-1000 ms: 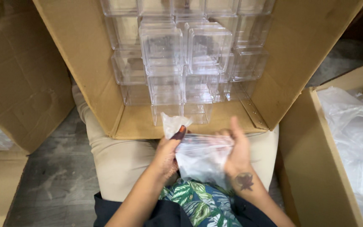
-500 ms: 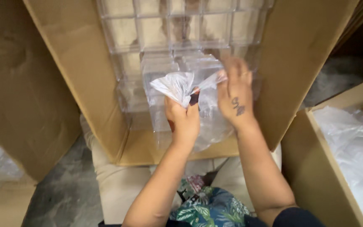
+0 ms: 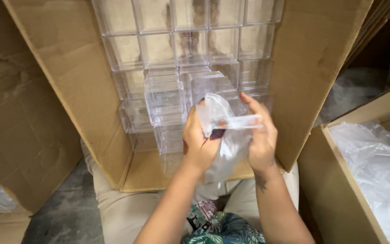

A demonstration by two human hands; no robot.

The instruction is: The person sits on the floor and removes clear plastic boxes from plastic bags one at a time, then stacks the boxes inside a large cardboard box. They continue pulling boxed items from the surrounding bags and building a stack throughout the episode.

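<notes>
My left hand [image 3: 199, 142] and my right hand [image 3: 260, 138] hold a thin clear plastic bag [image 3: 226, 135] between them, raised over the open cardboard box [image 3: 82, 104]. The left hand grips the bunched top of the bag; the right hand clasps its right side, with something clear inside. Behind the hands, the box holds stacked clear plastic boxes [image 3: 163, 97] in rows, several more lining the back [image 3: 190, 36].
A second cardboard box [image 3: 335, 190] lined with clear plastic film [image 3: 380, 167] stands at the right. A cardboard flap [image 3: 19, 135] hangs at the left over a grey concrete floor [image 3: 68, 212]. My beige trousers [image 3: 118, 212] are below the box.
Both hands have lifted the bag from my lap up in front of the stacked clear boxes, and the view has tilted further into the box.
</notes>
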